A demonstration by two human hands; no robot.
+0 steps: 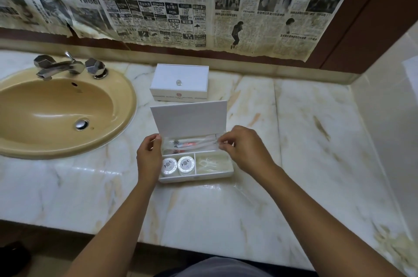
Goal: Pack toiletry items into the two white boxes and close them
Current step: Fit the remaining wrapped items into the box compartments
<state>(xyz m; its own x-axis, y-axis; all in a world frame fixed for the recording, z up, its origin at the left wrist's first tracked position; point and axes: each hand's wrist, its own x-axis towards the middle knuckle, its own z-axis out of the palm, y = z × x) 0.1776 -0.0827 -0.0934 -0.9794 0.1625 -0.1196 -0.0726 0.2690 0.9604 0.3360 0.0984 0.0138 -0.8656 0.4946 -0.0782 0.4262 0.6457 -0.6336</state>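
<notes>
An open white box lies on the marble counter, its lid standing upright at the back. Clear toothbrush packets fill its long rear compartment. Two round white containers sit in the front left compartment, and a clear wrapped item lies in the front right one. My right hand pinches the right end of the toothbrush packets. My left hand holds the box's left edge, fingers curled at the packets' left end. A second white box, lid down with a small knob, stands behind.
A tan oval sink with a chrome tap is set into the counter on the left. Newspaper sheets cover the wall above. A wall corner rises at the right. Bare marble stretches right of the boxes.
</notes>
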